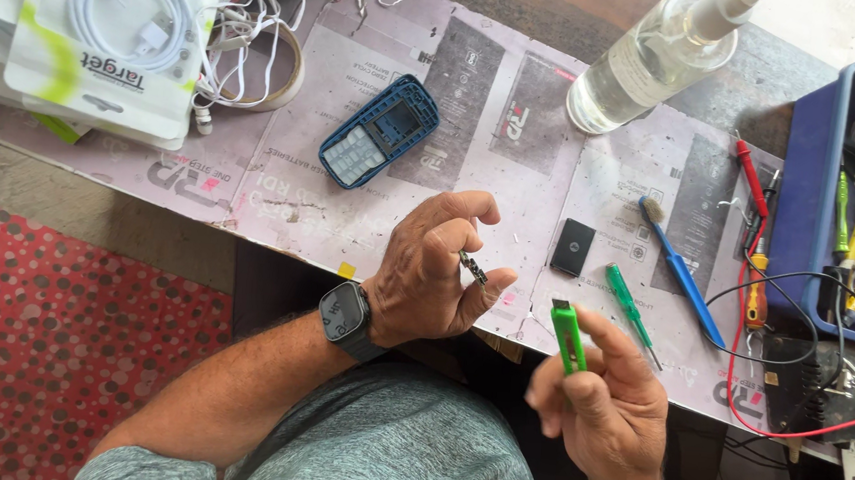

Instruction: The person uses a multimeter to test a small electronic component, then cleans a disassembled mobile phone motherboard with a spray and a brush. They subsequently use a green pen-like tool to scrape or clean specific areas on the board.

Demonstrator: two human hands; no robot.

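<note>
Above the near edge of the worktable (pixel 279 210), a small dark metal part (pixel 473 268) is pinched between the thumb and fingers of the left hand (pixel 435 271); its long axis runs diagonally, upper end toward the far left, lower end toward the near right. The left hand is closed on it, with a dark watch (pixel 345 319) on its wrist. Just to the near right, the right hand (pixel 602 393) is closed around a green tool (pixel 568 335), which stands nearly upright with its dark tip pointing away from the person. On the table beyond lie a blue phone housing (pixel 380 131), a small black square piece (pixel 573 247), a green screwdriver (pixel 634 302), a blue brush (pixel 681 273) and a clear bottle (pixel 651 60).
</note>
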